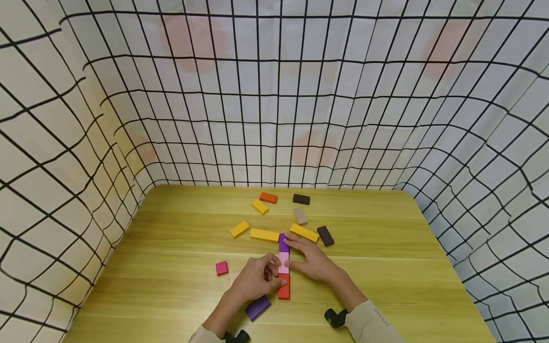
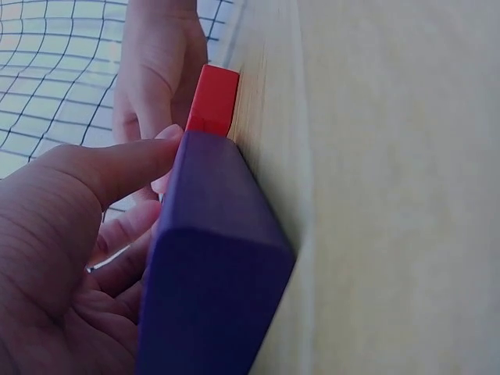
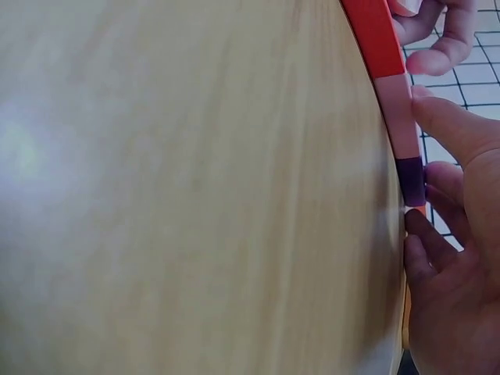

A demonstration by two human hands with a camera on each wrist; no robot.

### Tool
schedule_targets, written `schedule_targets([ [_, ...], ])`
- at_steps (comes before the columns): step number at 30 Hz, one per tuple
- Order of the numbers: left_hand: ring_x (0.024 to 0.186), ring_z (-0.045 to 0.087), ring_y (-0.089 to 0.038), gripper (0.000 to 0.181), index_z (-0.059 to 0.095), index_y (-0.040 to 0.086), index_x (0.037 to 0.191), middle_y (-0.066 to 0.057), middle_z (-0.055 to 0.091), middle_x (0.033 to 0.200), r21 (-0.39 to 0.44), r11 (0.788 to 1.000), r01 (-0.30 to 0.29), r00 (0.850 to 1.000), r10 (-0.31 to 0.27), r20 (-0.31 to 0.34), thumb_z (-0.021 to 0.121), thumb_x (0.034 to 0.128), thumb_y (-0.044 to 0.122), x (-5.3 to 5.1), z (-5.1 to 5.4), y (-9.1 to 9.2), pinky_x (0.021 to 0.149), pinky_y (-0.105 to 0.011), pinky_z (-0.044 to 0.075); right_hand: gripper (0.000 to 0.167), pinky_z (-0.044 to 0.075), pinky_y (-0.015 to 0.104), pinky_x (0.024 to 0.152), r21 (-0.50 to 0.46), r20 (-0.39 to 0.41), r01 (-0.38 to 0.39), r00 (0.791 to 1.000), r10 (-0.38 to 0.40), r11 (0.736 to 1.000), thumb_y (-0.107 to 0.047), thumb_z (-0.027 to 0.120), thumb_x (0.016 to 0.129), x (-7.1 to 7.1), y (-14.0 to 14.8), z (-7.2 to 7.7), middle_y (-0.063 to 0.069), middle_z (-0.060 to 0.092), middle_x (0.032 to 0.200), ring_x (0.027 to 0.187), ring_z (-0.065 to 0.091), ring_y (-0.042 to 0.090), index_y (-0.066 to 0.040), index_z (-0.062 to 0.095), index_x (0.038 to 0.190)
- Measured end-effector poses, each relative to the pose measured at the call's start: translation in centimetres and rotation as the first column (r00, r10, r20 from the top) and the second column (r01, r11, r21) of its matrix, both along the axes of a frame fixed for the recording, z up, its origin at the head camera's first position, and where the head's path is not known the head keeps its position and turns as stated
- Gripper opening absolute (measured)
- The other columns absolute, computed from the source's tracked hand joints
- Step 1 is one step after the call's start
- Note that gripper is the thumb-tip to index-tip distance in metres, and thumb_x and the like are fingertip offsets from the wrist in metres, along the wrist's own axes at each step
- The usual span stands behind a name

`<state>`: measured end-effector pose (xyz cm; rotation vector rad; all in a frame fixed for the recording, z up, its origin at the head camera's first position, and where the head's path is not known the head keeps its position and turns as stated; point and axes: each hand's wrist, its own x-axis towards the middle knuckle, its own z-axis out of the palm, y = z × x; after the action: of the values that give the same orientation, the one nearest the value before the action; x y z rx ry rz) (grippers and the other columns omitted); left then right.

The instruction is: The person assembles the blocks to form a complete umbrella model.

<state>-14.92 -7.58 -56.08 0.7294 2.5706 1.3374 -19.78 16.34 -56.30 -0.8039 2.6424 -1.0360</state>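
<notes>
A red block (image 1: 284, 287), a pink block (image 1: 284, 262) and a purple block (image 1: 283, 244) lie end to end in a straight row on the table. My left hand (image 1: 254, 277) is left of the row, its thumb resting on the red block and its other fingers loosely bent beside the pink one. From the right, my right hand (image 1: 315, 261) touches the row, thumb at the pink block and forefinger at the purple block. Just past the row's far end lie a long yellow block (image 1: 264, 235) on the left and another yellow block (image 1: 304, 232) on the right.
A loose purple block (image 1: 258, 307) lies below my left hand, a small magenta block (image 1: 221, 268) farther left. Toward the back are an orange block (image 1: 268, 197), dark blocks (image 1: 301, 199), a beige block (image 1: 300, 216) and short yellow blocks (image 1: 239, 229). Black netting surrounds the wooden table (image 1: 407, 267).
</notes>
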Motion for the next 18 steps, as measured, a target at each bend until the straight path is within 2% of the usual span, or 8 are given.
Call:
schedule_targets([
  [8,0.066,0.059,0.002,0.035,0.066,0.013,0.114,0.011,0.068,0.083,-0.001,1.000,0.002,1.000,-0.002,-0.009,0.084,0.0869,0.027,-0.04,0.02,-0.04,0.061,-0.017,0.052,0.066,0.031,0.058,0.123,0.010,-0.002,-0.002,1.000,0.002,1.000,-0.044,0.070,0.097,0.20,0.03,0.06,-0.004,0.036,0.167,0.155,0.033,0.028,-0.020,0.050,0.155],
  [15,0.064,0.056,0.002,0.032,0.066,0.013,0.112,0.008,0.068,0.084,-0.027,1.000,-0.014,0.999,0.013,-0.038,0.082,0.0886,0.027,-0.22,0.11,0.04,0.058,-0.017,0.049,0.065,0.032,0.058,0.122,0.000,0.003,0.014,1.000,-0.014,1.000,-0.043,0.073,0.095,0.09,-0.05,-0.06,0.006,0.030,0.169,0.153,0.035,0.032,-0.018,0.053,0.152],
  [18,0.064,0.056,0.002,0.031,0.066,0.012,0.112,0.008,0.069,0.083,-0.025,1.000,-0.015,0.999,0.014,-0.036,0.082,0.0884,0.025,-0.22,0.07,0.07,0.058,-0.017,0.049,0.065,0.031,0.058,0.123,0.003,0.004,0.018,1.000,-0.018,1.000,-0.043,0.073,0.095,0.02,-0.02,-0.11,0.006,0.032,0.169,0.154,0.034,0.033,-0.019,0.053,0.152],
])
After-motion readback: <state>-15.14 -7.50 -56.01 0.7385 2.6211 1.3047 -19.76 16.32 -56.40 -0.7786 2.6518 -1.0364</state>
